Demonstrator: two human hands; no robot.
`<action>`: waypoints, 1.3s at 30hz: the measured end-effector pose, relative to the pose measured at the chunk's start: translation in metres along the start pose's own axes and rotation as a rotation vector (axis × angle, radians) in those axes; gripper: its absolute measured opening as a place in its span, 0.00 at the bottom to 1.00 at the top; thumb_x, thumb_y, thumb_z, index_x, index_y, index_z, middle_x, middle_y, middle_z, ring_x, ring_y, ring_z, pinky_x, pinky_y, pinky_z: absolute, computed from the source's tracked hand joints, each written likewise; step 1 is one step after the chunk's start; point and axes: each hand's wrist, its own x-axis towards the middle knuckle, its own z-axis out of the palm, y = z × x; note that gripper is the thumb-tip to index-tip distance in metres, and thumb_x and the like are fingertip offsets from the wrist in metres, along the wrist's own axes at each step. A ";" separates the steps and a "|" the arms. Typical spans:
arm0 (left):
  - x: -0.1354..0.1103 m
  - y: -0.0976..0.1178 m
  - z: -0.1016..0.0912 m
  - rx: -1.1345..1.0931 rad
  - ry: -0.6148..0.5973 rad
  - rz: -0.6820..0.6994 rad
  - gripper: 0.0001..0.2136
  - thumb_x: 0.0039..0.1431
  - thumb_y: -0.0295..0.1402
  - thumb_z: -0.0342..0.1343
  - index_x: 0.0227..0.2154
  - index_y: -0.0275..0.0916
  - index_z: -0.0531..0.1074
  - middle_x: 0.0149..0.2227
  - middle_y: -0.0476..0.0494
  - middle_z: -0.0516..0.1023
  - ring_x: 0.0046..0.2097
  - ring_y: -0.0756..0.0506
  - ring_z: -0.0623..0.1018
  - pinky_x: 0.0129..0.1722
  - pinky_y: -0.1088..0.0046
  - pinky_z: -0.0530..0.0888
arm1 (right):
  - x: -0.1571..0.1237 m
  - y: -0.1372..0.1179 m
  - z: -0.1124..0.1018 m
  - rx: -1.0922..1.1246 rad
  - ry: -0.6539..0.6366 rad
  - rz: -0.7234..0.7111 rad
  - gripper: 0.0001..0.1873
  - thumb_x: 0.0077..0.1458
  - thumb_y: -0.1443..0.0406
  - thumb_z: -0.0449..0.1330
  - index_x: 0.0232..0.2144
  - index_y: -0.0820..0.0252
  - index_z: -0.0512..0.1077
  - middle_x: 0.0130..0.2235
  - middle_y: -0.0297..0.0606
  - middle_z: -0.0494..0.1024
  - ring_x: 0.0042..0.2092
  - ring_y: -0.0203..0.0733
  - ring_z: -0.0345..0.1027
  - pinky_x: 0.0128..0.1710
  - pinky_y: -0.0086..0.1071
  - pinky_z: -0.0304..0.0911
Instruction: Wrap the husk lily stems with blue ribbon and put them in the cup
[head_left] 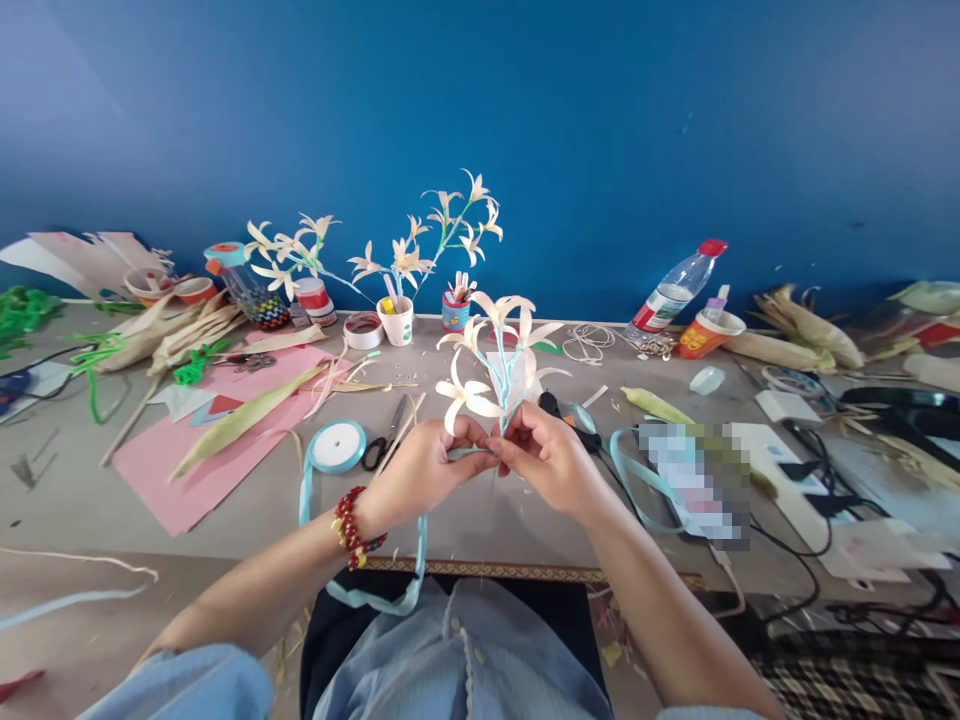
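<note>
In front of me stands a spray of cream-coloured artificial flowers (pixel 501 312), its stems wrapped in light blue. My right hand (pixel 546 452) is closed in a pinch round the lower end of that stem. Close against it, my left hand (pixel 431 468) pinches light blue ribbon (pixel 421 545) at the stem's base. The ribbon hangs in a loop past the table edge and leads back to a white-centred spool (pixel 337 446) lying left of my hands. Black-handled scissors (pixel 374 453) lie between the spool and my left hand. Fingertips hide the stem's very end.
Finished flower sprays stand in a paper cup (pixel 395 322) at the back. Pink paper (pixel 180 470) with a green husk (pixel 244 425) lies left. To the right are a plastic bottle (pixel 671 295), an orange cup (pixel 709 333), a blurred-out phone-like object (pixel 694 485) and a power strip (pixel 795 490) with cables.
</note>
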 end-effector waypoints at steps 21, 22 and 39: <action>-0.006 -0.007 0.004 -0.069 0.014 -0.042 0.05 0.60 0.33 0.57 0.32 0.37 0.76 0.33 0.49 0.82 0.34 0.49 0.77 0.38 0.76 0.70 | 0.004 0.010 0.009 0.340 0.049 0.105 0.21 0.49 0.52 0.70 0.26 0.59 0.67 0.26 0.29 0.71 0.23 0.33 0.68 0.24 0.29 0.66; -0.006 -0.007 0.006 -0.040 0.042 -0.018 0.05 0.60 0.31 0.56 0.32 0.37 0.76 0.32 0.49 0.82 0.33 0.50 0.77 0.37 0.76 0.70 | 0.003 0.012 0.011 0.315 0.082 0.088 0.21 0.50 0.51 0.70 0.26 0.59 0.67 0.26 0.29 0.71 0.23 0.33 0.69 0.25 0.30 0.66; -0.005 -0.007 0.001 -0.533 -0.073 -0.203 0.11 0.54 0.38 0.64 0.31 0.37 0.71 0.24 0.56 0.68 0.19 0.58 0.54 0.20 0.79 0.52 | -0.003 0.006 0.001 0.611 -0.125 0.116 0.12 0.52 0.57 0.71 0.31 0.58 0.74 0.35 0.33 0.75 0.26 0.31 0.68 0.27 0.28 0.70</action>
